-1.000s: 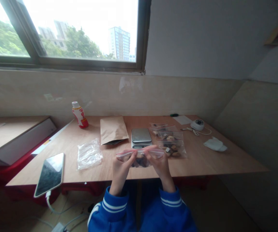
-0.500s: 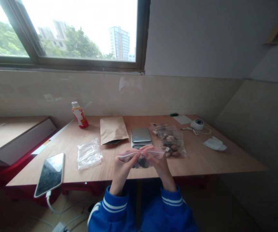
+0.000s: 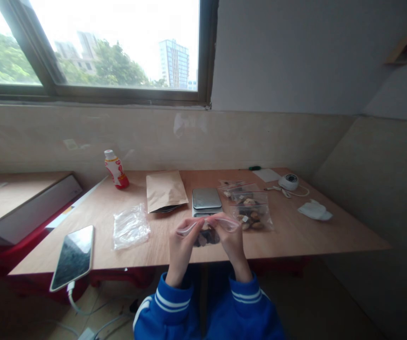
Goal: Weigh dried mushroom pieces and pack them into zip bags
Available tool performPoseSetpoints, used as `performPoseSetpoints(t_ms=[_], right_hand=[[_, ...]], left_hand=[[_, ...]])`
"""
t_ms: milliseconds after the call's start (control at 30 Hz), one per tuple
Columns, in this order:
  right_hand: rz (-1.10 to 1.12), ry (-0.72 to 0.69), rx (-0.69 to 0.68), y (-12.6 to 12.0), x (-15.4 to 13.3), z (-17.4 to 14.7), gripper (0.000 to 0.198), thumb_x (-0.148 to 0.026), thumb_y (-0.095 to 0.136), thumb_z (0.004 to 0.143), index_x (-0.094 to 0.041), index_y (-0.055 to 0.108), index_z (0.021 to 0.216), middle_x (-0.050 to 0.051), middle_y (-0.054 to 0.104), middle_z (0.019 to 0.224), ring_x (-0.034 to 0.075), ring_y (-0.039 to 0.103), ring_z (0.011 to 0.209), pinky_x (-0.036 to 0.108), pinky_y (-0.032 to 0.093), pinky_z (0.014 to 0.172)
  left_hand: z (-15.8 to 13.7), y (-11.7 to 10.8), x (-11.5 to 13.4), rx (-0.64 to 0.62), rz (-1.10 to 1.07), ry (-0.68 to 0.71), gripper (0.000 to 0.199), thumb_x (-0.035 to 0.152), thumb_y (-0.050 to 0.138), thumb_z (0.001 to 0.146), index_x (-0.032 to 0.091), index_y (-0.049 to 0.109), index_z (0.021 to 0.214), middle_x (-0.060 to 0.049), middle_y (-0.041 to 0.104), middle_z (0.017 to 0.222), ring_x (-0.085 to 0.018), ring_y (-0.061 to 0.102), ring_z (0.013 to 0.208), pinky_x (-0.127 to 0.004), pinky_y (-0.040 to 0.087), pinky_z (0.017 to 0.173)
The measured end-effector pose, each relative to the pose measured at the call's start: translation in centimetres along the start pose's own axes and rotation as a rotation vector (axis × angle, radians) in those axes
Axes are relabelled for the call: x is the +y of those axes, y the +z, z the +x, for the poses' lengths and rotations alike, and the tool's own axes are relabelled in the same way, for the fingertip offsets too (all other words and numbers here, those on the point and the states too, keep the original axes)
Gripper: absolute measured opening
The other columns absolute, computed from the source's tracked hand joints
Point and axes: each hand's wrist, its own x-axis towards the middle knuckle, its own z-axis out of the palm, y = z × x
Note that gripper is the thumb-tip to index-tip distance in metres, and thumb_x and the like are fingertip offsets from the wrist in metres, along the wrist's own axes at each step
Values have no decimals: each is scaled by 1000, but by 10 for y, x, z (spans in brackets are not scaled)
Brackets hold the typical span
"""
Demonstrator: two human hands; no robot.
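Between my hands is a clear zip bag (image 3: 207,237) with dark pieces inside, held over the table's front part. My left hand (image 3: 183,241) pinches the left side of its zip edge, and my right hand (image 3: 231,236) pinches the right side. The zip edge bends down at both ends, and whether the mouth is parted I cannot tell. Just beyond my fingers stands a small scale (image 3: 207,199) with a silver plate, its front partly hidden by my hands. Several filled zip bags (image 3: 253,217) with brown, stone-like pieces lie to the right of the scale.
On the wooden table (image 3: 175,252), a brown paper pouch (image 3: 166,190), a crumpled clear plastic bag (image 3: 131,226) and a bottle (image 3: 116,170) lie or stand to the left. A phone (image 3: 72,257) on a cable rests at the front left edge. Rightward are a white camera (image 3: 289,181) and white tissue (image 3: 315,210).
The zip edge was nearly straight and is now bent, its outer ends lower. My hands have tilted slightly, and more of the dark pieces show below them.
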Motion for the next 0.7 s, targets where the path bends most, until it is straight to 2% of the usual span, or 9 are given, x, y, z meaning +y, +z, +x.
performPoseSetpoints(t_ms=[100, 200, 267, 367, 433, 467, 567, 633, 700], right_hand=[[26, 95, -63, -12, 7, 3, 17, -35, 72, 76, -19, 75, 74, 5, 75, 74, 22, 70, 71, 33, 57, 68], [18, 170, -101, -27, 12, 4, 22, -40, 73, 75, -18, 76, 76, 6, 76, 74, 24, 71, 71, 37, 58, 71], [-5, 202, -97, -43, 18, 8, 27, -42, 73, 73, -17, 77, 80, 8, 76, 75, 24, 71, 71, 37, 58, 70], [-59, 222, -6, -81, 33, 23, 43, -47, 75, 70, -16, 73, 99, 9, 76, 89, 23, 71, 76, 38, 57, 74], [-145, 232, 105, -113, 45, 37, 60, -53, 73, 68, -13, 66, 113, 12, 74, 96, 25, 70, 81, 41, 56, 79], [-231, 242, 150, -128, 52, 43, 72, -56, 72, 67, -11, 61, 121, 15, 73, 98, 28, 70, 86, 45, 55, 81], [-751, 188, 381, -159, 68, 51, 99, -64, 70, 61, 1, 46, 132, 30, 62, 117, 43, 58, 108, 60, 45, 89], [-1036, 49, 519, -163, 77, 42, 100, -66, 61, 69, 3, 38, 137, 35, 47, 132, 47, 44, 124, 65, 37, 95], [-1159, -77, 526, -154, 85, 24, 91, -65, 50, 78, -2, 32, 141, 32, 37, 142, 45, 36, 131, 63, 35, 97]], left_hand=[[3, 1, -3, -65, -63, -38, 31, 43, 65, 78, 13, 73, 76, -7, 74, 76, -19, 69, 74, -25, 52, 67], [5, 5, -8, -128, -105, -123, 42, 51, 60, 80, 12, 73, 74, -11, 74, 77, -20, 69, 71, -27, 53, 64], [6, 5, -10, -167, -123, -192, 50, 57, 55, 80, 11, 74, 83, -13, 75, 83, -21, 69, 69, -28, 54, 61], [15, -6, -13, -152, -110, -207, 58, 62, 49, 82, 12, 69, 103, -14, 74, 90, -20, 69, 69, -28, 54, 57], [26, -22, -16, -73, -34, -145, 58, 61, 48, 82, 12, 67, 107, -13, 73, 87, -19, 68, 67, -26, 53, 54], [33, -31, -18, -38, 21, -118, 57, 61, 48, 82, 12, 66, 106, -13, 73, 88, -19, 68, 67, -27, 52, 54], [58, -58, -30, 26, 223, -55, 54, 57, 44, 84, 13, 64, 107, -14, 72, 97, -22, 69, 73, -32, 54, 57], [75, -71, -41, 36, 416, 62, 43, 46, 45, 85, 13, 64, 105, -15, 70, 103, -26, 68, 91, -37, 55, 73], [92, -80, -50, 85, 647, 216, 35, 31, 45, 85, 13, 63, 109, -16, 66, 113, -27, 61, 109, -42, 48, 93]])
